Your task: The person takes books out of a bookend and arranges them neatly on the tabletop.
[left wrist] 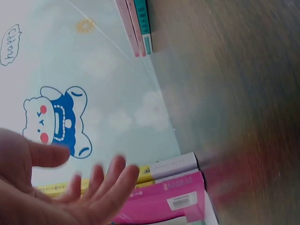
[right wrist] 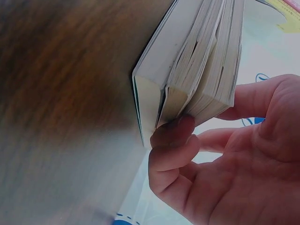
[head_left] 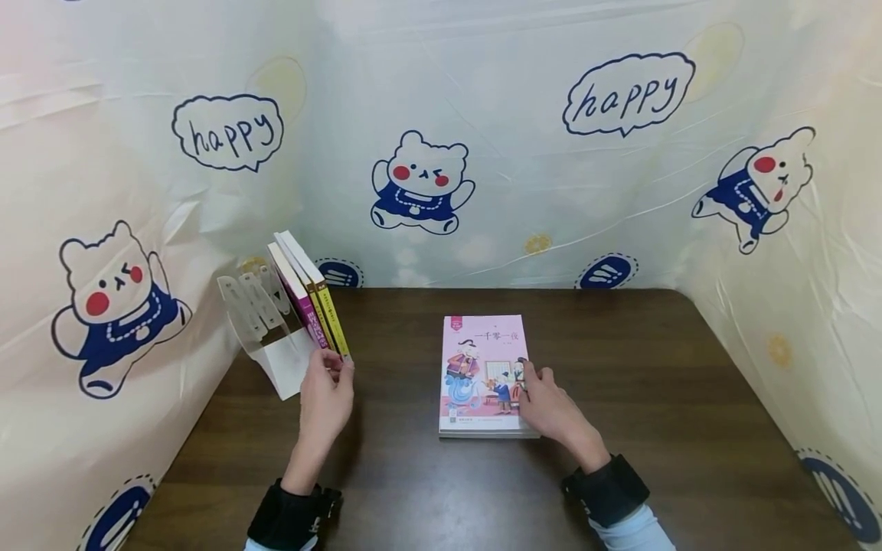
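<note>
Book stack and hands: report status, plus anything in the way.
Left hand at the standing books, contact unclear. Right hand gripping right edge of book stack. White holder left of stack; left hand possibly in the way.

A hand could pass over bare table (head_left: 396,352) between the upright books (head_left: 311,298) and the book stack (head_left: 481,383). The left hand (head_left: 327,394) blocks the books' near end, the right hand (head_left: 556,411) the stack's right edge; a curtain (head_left: 524,191) closes the back.
</note>
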`<action>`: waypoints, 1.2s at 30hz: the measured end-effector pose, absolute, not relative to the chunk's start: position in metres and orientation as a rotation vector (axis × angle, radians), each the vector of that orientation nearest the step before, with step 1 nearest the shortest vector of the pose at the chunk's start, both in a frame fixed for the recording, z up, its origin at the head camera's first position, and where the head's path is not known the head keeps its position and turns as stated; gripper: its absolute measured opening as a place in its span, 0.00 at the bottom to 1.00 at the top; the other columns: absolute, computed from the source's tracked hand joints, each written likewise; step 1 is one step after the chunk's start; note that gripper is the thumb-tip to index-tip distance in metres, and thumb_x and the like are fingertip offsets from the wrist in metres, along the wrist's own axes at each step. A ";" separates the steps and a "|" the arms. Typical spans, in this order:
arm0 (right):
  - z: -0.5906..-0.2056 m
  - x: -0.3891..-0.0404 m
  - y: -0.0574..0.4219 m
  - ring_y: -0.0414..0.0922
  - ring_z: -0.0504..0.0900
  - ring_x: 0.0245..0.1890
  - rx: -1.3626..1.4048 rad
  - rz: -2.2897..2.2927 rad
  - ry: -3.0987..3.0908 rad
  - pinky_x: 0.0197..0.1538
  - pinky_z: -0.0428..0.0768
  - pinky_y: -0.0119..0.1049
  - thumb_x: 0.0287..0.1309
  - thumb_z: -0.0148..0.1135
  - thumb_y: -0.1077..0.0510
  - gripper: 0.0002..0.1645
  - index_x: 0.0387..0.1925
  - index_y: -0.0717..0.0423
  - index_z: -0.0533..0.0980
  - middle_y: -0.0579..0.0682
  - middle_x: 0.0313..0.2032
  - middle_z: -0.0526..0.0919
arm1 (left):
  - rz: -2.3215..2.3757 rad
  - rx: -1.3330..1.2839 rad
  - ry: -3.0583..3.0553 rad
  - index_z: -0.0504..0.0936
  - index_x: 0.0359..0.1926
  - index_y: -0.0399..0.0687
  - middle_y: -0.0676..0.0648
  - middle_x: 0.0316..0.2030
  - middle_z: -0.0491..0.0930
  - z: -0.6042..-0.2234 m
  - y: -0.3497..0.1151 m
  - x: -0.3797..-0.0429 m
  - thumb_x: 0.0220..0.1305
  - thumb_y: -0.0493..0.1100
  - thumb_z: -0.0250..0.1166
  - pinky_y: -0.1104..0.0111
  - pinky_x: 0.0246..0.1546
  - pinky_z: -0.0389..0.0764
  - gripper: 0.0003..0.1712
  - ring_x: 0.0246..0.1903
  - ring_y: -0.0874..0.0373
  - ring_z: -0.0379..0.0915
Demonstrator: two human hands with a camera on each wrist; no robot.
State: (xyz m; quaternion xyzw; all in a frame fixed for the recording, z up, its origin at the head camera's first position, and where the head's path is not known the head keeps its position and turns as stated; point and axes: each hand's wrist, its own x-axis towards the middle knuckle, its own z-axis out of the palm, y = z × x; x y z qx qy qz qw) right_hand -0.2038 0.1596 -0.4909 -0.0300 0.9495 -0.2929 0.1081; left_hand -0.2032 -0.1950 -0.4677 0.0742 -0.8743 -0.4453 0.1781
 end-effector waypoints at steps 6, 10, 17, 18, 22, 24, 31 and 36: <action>-0.490 -0.206 0.160 0.57 0.81 0.42 -0.112 -0.843 2.799 0.35 0.81 0.44 0.74 0.55 0.56 0.42 0.80 0.65 0.52 0.75 0.68 0.65 | -1.209 0.320 -2.305 0.59 0.65 0.29 0.29 0.52 0.66 -0.468 -0.201 -0.209 0.73 0.36 0.62 0.48 0.44 0.73 0.29 0.50 0.36 0.69; -0.490 -0.206 0.160 0.58 0.81 0.43 -0.119 -0.837 2.799 0.38 0.82 0.47 0.74 0.55 0.56 0.42 0.80 0.66 0.52 0.75 0.69 0.64 | -1.248 0.329 -2.307 0.50 0.75 0.35 0.25 0.65 0.60 -0.469 -0.207 -0.218 0.73 0.37 0.62 0.39 0.55 0.74 0.40 0.60 0.31 0.65; -0.489 -0.205 0.160 0.58 0.80 0.43 -0.125 -0.843 2.794 0.38 0.81 0.47 0.74 0.55 0.56 0.42 0.80 0.66 0.52 0.75 0.68 0.65 | -1.361 0.309 -2.390 0.38 0.81 0.41 0.23 0.77 0.49 -0.468 -0.219 -0.235 0.75 0.37 0.58 0.31 0.72 0.59 0.47 0.74 0.28 0.53; -0.489 -0.205 0.160 0.58 0.80 0.43 -0.126 -0.843 2.793 0.38 0.81 0.48 0.74 0.55 0.56 0.42 0.80 0.65 0.52 0.75 0.68 0.65 | -1.371 0.307 -2.398 0.37 0.81 0.41 0.23 0.77 0.49 -0.468 -0.220 -0.237 0.75 0.37 0.58 0.31 0.72 0.58 0.46 0.74 0.28 0.53; -0.488 -0.204 0.160 0.59 0.81 0.45 -0.125 -0.842 2.791 0.40 0.83 0.49 0.74 0.55 0.56 0.42 0.80 0.65 0.52 0.75 0.68 0.65 | -1.394 0.287 -2.424 0.35 0.81 0.42 0.21 0.76 0.50 -0.470 -0.224 -0.244 0.75 0.35 0.56 0.31 0.70 0.62 0.46 0.72 0.27 0.57; -0.489 -0.203 0.160 0.59 0.81 0.46 -0.120 -0.843 2.791 0.41 0.84 0.50 0.74 0.56 0.56 0.42 0.80 0.65 0.52 0.75 0.68 0.65 | -1.402 0.269 -2.429 0.35 0.81 0.42 0.20 0.75 0.53 -0.470 -0.225 -0.246 0.75 0.33 0.55 0.31 0.68 0.66 0.47 0.71 0.26 0.60; -0.491 -0.204 0.160 0.60 0.81 0.47 -0.120 -0.848 2.788 0.43 0.84 0.52 0.74 0.56 0.56 0.43 0.80 0.65 0.52 0.75 0.68 0.64 | -1.453 0.268 -2.453 0.32 0.81 0.44 0.20 0.74 0.56 -0.468 -0.228 -0.254 0.72 0.31 0.53 0.31 0.66 0.70 0.48 0.68 0.25 0.64; -0.491 -0.205 0.160 0.60 0.81 0.47 -0.121 -0.853 2.788 0.44 0.84 0.53 0.74 0.56 0.56 0.42 0.80 0.65 0.52 0.76 0.68 0.64 | -1.429 0.279 -2.456 0.33 0.81 0.43 0.19 0.72 0.58 -0.468 -0.228 -0.256 0.73 0.33 0.53 0.32 0.63 0.72 0.47 0.66 0.26 0.66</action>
